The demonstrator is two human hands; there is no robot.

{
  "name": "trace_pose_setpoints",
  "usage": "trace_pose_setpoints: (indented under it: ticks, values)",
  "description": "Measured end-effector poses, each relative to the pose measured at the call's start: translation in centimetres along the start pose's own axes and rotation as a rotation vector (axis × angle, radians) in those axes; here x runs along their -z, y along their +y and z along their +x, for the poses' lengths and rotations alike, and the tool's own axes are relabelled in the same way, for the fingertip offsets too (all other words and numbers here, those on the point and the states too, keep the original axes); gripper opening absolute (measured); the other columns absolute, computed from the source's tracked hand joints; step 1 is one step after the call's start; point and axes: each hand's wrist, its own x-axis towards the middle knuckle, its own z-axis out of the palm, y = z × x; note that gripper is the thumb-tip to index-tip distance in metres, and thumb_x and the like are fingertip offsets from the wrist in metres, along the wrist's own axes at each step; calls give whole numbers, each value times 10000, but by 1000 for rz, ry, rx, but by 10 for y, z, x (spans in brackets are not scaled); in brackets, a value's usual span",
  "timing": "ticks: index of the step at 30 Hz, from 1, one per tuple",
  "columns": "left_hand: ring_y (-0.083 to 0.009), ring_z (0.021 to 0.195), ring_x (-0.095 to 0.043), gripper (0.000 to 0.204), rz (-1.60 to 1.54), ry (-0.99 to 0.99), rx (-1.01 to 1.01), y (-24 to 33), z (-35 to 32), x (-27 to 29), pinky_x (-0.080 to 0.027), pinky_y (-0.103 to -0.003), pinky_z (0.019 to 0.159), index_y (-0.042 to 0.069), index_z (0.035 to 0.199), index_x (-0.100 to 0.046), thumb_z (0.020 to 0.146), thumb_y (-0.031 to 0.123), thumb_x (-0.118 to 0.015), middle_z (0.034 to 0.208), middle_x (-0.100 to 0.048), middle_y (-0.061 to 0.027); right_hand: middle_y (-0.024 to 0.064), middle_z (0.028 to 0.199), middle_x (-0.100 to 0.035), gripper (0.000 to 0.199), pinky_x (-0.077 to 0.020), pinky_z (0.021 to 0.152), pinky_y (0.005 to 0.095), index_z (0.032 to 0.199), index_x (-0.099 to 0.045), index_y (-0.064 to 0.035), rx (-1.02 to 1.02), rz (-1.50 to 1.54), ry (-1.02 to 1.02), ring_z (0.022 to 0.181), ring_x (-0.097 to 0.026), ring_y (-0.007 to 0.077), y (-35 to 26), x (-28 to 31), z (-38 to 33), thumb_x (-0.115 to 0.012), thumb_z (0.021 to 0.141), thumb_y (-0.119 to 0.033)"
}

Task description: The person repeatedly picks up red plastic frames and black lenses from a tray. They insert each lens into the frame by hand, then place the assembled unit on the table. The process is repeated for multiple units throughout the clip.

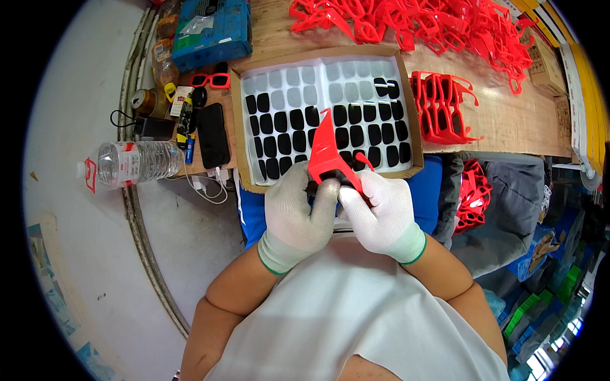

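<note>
Gloves cover both our hands, white knit ones, and we have the left hand [297, 213] and the right hand [380, 213] pressed together, fingers clamped on a red plastic glasses frame [327, 152] held just above our lap. Its folded arm sticks up over the cardboard tray [240, 120] right behind, where dark oval lenses [298, 136] sit in rows on a pale sheet. Left of the tray lie a black phone [213, 134] and a clear water bottle [140, 162]; farther back, red frames [445, 25] pile across the wooden bench [508, 120]
</note>
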Motion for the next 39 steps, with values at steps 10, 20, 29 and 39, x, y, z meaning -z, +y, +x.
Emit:
trace_pose_setpoints:
  ticks: [10,20,29,39]
  values:
    - [-96,701,-573,178,-442,-119,182,-9,1,9,-479,-262,650,-19,1044,-630,979,136,-571,821,-643,-56,85,762,-679,181,-499,572,279,899,-619,22,-313,457,-184,599,-624,144,-4,12,4,-543,969,-128]
    - [-83,766,-532,198,-521,-208,253,-8,4,17,-459,-258,707,-19,1056,-605,1023,138,-490,853,-607,-31,65,802,-690,217,-522,643,251,1010,-641,35,-324,494,-243,680,-623,90,-2,15,5,-499,992,-127]
    - [-97,785,-552,208,-610,-198,325,-18,2,23,-477,-275,720,-41,1070,-598,1009,105,-465,879,-620,-48,47,897,-671,246,-521,713,247,1134,-623,22,-333,708,-377,756,-608,81,2,20,3,-479,943,-36]
    - [-229,1188,-587,374,-284,-284,104,0,7,39,-450,-381,1032,-32,1145,-573,785,-11,-670,1337,-551,-198,177,1011,-645,768,-529,776,358,1578,-85,32,-30,503,-629,764,-659,281,11,25,7,-471,921,-66]
